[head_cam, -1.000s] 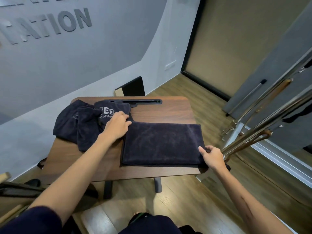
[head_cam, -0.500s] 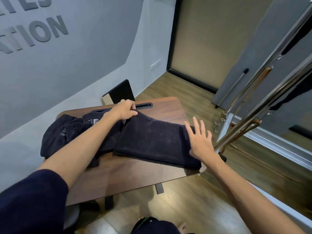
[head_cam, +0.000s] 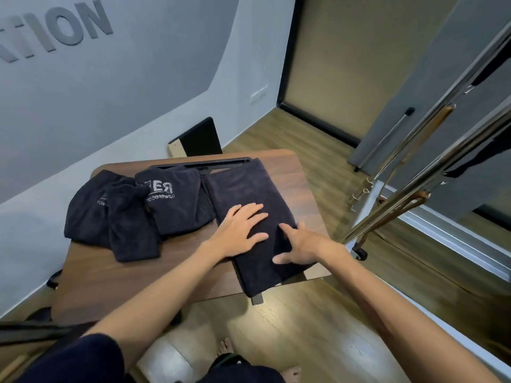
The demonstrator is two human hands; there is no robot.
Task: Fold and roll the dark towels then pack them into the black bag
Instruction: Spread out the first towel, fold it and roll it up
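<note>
Where hands point(head_cam: 243, 230) press, folded towel point(head_cam: 243, 189) overhangs table point(head_cam: 166, 272).

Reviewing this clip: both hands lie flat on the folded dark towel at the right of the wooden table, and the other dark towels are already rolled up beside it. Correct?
Not quite. In the head view, both the left hand and right hand do lie flat on the folded towel, but the other towels lie crumpled in a loose heap, not rolled.

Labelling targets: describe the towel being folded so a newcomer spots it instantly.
On the brown wooden table, look to the right half, where both hands press down. Under the left hand and right hand lies the flat folded dark towel, a smooth long strip overhanging the near edge, unlike the crumpled printed dark towels to its left.
</note>
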